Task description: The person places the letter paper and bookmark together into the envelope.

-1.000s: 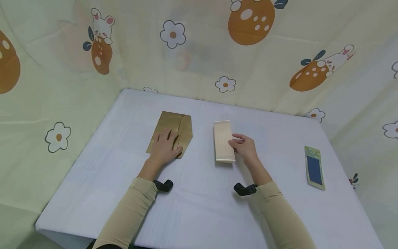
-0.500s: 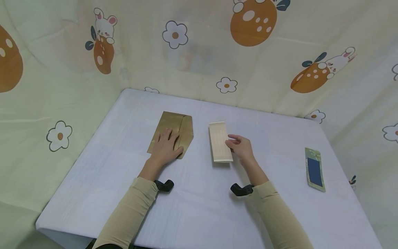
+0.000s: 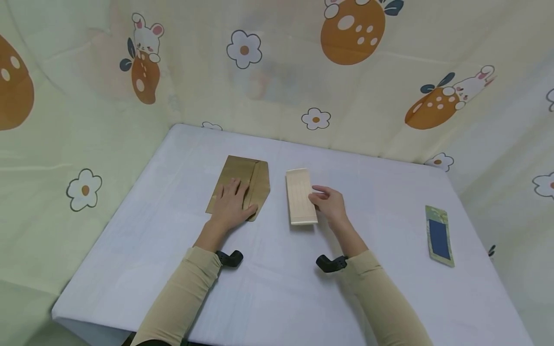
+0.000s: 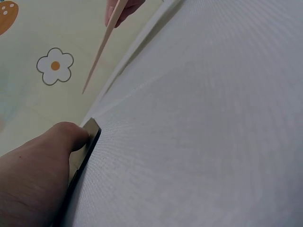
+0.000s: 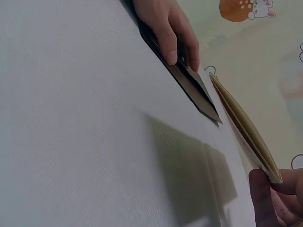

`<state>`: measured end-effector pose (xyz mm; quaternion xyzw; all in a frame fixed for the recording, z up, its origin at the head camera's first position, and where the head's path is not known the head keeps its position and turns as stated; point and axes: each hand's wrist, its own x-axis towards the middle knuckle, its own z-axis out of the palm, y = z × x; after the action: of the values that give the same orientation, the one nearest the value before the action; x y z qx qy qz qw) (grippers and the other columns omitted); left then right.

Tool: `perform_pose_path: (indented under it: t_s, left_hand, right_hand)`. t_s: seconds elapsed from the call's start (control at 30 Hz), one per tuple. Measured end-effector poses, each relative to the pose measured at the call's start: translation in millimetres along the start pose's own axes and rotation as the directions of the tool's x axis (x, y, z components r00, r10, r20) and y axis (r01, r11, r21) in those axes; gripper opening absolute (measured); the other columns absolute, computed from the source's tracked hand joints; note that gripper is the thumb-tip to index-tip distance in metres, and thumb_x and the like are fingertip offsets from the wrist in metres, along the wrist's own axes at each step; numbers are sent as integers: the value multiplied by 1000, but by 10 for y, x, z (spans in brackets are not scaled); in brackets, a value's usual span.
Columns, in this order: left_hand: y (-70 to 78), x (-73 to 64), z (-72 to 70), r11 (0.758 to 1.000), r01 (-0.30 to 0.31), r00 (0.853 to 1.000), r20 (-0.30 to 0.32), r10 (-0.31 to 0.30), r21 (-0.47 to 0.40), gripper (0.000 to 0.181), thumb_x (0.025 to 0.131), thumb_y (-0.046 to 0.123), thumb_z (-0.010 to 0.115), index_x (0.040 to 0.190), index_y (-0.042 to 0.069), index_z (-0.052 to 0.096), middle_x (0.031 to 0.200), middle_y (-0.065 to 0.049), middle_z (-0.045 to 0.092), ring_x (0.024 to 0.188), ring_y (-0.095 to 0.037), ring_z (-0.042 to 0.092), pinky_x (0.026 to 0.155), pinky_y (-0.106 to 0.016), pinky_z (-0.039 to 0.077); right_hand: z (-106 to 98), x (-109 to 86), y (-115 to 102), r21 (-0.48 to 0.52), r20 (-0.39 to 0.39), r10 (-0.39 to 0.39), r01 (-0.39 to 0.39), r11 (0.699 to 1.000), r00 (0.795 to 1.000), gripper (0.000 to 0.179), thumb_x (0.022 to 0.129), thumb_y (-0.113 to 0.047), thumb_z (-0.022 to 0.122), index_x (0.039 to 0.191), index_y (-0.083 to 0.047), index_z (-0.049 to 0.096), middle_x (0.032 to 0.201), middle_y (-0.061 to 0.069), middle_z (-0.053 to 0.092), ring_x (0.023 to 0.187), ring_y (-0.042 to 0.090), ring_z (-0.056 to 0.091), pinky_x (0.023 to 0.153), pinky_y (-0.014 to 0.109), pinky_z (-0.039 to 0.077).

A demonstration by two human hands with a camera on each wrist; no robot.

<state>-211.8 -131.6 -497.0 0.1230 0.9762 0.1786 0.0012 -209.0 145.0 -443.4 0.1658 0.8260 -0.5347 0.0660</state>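
A gold paper envelope (image 3: 235, 169) lies on the white tabletop, its flap side toward the right. My left hand (image 3: 228, 206) rests on it with fingers spread; in the left wrist view the thumb (image 4: 71, 135) presses near the edge. Right of the envelope, my right hand (image 3: 331, 205) pinches the side of a cream folded sheet of letter paper (image 3: 300, 194) with faint lines. The folded layers (image 5: 246, 123) show in the right wrist view, held above the table with a shadow (image 5: 189, 175) beneath.
A green card with a dark blue panel (image 3: 439, 238) lies at the right side of the white-covered table (image 3: 259, 298). A cream patterned curtain (image 3: 277, 72) hangs behind and around the table. Each wrist carries a black camera mount (image 3: 231, 258).
My right hand has moved left with the folded letter paper, bringing it closer to the envelope. The left hand has stayed spread on the envelope.
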Motion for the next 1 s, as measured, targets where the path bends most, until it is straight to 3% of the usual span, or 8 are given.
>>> perform_pose_path:
  t_s: [0.4, 0.57, 1.0]
  left_hand:
    - [3, -8, -7, 1000, -2, 1000, -5, 2, 4, 84, 86, 64, 47, 150, 13, 28, 157, -14, 20, 148, -29, 9, 118, -54, 8]
    - [0, 8, 4, 1000, -4, 1000, -10, 4, 19, 88, 84, 67, 47, 151, 13, 26, 157, -14, 21, 148, -29, 10, 117, -54, 10]
    - [-9, 25, 19, 999, 2, 1000, -10, -1, 35, 88, 83, 69, 46, 150, 15, 26, 156, -15, 22, 147, -31, 12, 117, -55, 11]
  right_hand:
    - [119, -1, -4, 52, -3, -11, 11, 999, 1000, 39, 91, -15, 62, 130, -13, 57, 120, 12, 64, 104, 20, 64, 84, 26, 55]
    - [165, 0, -31, 75, 12, -27, 26, 997, 1000, 38, 91, -14, 62, 129, -11, 57, 117, 13, 65, 102, 22, 65, 85, 31, 55]
    - [334, 33, -90, 111, -8, -46, 46, 993, 999, 41, 88, -5, 62, 128, -10, 56, 114, 14, 63, 89, 17, 64, 77, 28, 56]
